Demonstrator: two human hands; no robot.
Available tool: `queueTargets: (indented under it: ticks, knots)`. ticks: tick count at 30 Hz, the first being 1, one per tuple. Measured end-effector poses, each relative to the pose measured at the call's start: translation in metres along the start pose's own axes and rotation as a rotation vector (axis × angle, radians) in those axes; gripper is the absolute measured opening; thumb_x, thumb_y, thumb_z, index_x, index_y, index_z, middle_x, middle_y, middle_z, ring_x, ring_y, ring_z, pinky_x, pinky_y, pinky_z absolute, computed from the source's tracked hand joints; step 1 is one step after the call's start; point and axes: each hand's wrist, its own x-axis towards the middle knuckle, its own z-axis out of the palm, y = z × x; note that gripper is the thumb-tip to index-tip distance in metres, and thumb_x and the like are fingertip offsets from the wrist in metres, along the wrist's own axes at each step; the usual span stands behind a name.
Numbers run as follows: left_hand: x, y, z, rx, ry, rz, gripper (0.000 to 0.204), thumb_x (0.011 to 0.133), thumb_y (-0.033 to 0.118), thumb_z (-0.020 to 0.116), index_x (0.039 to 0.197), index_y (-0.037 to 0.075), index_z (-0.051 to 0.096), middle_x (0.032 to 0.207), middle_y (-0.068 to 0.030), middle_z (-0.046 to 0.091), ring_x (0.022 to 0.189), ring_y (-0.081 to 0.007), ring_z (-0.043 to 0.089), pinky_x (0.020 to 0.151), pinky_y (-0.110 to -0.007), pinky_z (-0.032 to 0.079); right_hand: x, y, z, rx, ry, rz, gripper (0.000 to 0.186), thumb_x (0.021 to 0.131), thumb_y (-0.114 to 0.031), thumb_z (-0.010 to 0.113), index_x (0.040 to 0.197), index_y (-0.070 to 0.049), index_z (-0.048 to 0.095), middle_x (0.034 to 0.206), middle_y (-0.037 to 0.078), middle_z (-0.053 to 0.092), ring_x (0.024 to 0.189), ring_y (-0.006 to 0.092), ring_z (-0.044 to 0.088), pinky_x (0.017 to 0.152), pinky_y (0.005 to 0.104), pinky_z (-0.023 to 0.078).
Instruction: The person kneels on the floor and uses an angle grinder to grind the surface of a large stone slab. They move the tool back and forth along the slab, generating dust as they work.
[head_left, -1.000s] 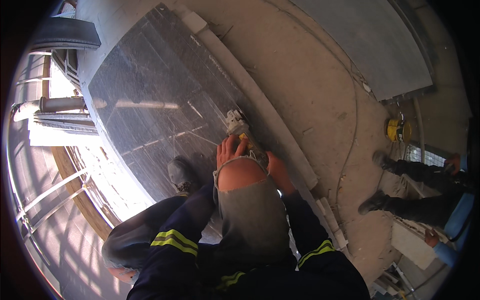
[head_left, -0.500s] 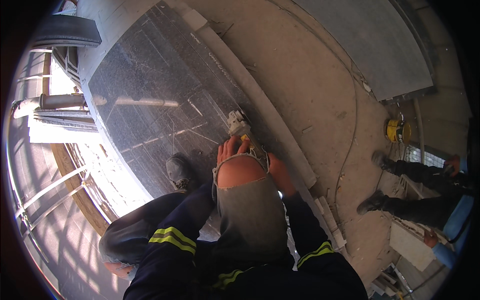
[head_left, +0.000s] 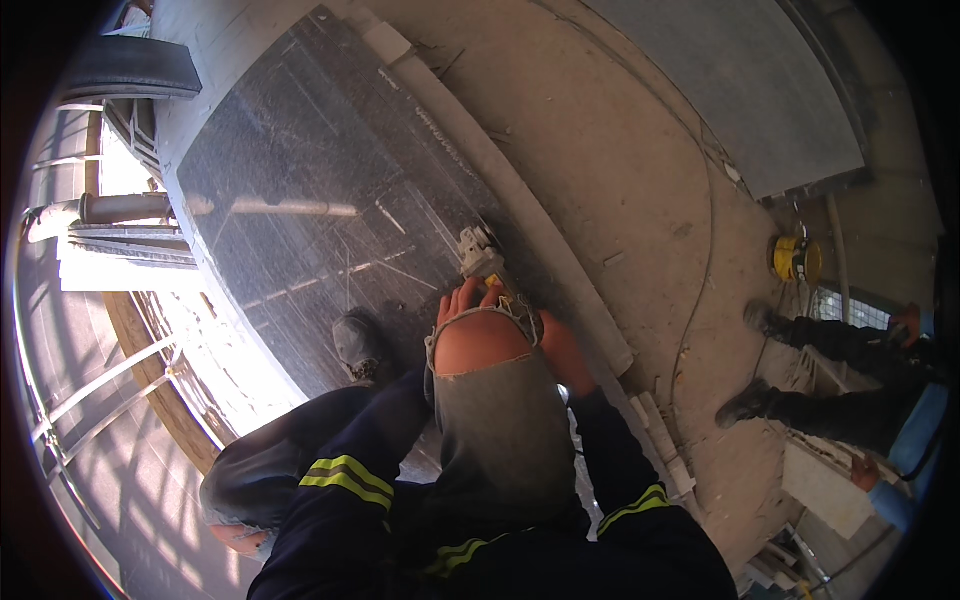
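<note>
Both hands on angle grinder (head_left: 483, 262), low on dark stone slab (head_left: 320, 190) by its pale edge strip (head_left: 520, 215). Left hand (head_left: 462, 297) wrapped round body; right hand (head_left: 562, 350) behind, grip unclear. Your raised knee (head_left: 480, 345) blocks view. Boot (head_left: 357, 342) on slab; co-worker's legs (head_left: 800, 370) and yellow reel (head_left: 792, 258) well apart.

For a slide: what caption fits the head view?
Both hands hold a grinder on a dark stone slab.

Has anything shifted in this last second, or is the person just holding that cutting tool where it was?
Almost nothing changed. Both hands, left hand and right hand, stay on the power tool at the dark stone slab's edge. The seated co-worker's boots remain at the right.
</note>
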Motion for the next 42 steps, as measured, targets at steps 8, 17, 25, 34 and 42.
queueTargets:
  ticks: [8,17,25,34,42]
  knots:
    - [0.000,-0.002,0.007,0.049,0.027,0.053,0.064,0.088,0.030,0.075,0.150,0.022,0.062,0.150,-0.0141,0.054,0.130,-0.0367,0.058,0.108,-0.053,0.044,-0.002,0.010,0.001,-0.070,0.008,-0.023,0.071,0.089,-0.054,0.078,0.133,-0.001,0.059,0.115,0.031,0.073,0.111,0.0530,0.068,0.092,0.0578,0.055]
    - [-0.006,-0.011,0.019,0.065,-0.013,-0.006,0.055,0.092,0.036,0.073,0.146,0.027,0.066,0.150,-0.0087,0.055,0.131,-0.0359,0.057,0.111,-0.053,0.044,-0.007,-0.001,-0.003,-0.025,-0.003,0.042,0.072,0.090,-0.054,0.078,0.134,0.000,0.059,0.116,0.032,0.072,0.112,0.0526,0.068,0.093,0.0568,0.055]
    - [-0.008,-0.023,0.029,0.088,0.031,0.088,0.042,0.098,0.026,0.067,0.139,0.022,0.071,0.143,-0.0100,0.061,0.124,-0.0324,0.061,0.105,-0.049,0.047,-0.009,0.000,-0.003,-0.032,0.000,0.000,0.070,0.092,-0.053,0.076,0.134,0.000,0.059,0.114,0.033,0.072,0.111,0.0537,0.067,0.092,0.0579,0.055]
    - [0.008,0.009,0.005,0.022,0.152,0.032,0.053,0.087,0.033,0.077,0.139,0.026,0.068,0.143,-0.0082,0.059,0.129,-0.0401,0.058,0.106,-0.054,0.048,0.001,0.015,0.009,-0.075,0.028,-0.005,0.068,0.089,-0.043,0.079,0.138,-0.001,0.057,0.114,0.032,0.073,0.110,0.0530,0.068,0.092,0.0579,0.056]
    - [0.032,0.013,-0.019,0.087,0.051,0.037,0.072,0.076,0.028,0.084,0.145,0.022,0.062,0.145,-0.0138,0.055,0.131,-0.0404,0.055,0.110,-0.054,0.043,0.028,0.010,0.021,-0.095,0.069,-0.032,0.070,0.083,-0.036,0.084,0.139,-0.001,0.060,0.113,0.031,0.075,0.108,0.0507,0.071,0.092,0.0570,0.057]
